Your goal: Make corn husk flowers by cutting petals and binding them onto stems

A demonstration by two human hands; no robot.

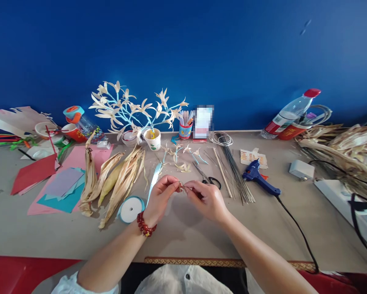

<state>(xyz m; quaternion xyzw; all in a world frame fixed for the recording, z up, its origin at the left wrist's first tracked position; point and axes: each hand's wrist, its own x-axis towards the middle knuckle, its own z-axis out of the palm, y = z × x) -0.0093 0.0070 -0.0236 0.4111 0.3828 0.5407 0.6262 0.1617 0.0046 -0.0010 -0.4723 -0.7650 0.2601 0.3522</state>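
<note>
Close together over the middle of the table, my left hand [162,196] and my right hand [207,199] both have their fingers pinched. Between the fingertips is a small, thin, tan piece [181,187], too small to name. A bracelet of red beads circles my left wrist. Beside that wrist lies a roll of light blue ribbon [130,209], its loose end [154,179] running away behind my left hand. Black-handled scissors [214,182] lie just past my right hand. Beyond both hands, several small husk flowers on blue stems [176,153] rest on the table.
Dried corn husks [122,183] and coloured paper [61,188] lie left. Behind stands a paper cup [153,141] with husk-flower branches [137,108]. To the right are dark wires [237,175], a blue glue gun [260,177] with a trailing cord, a power strip [336,200] and a tilted bottle [289,114].
</note>
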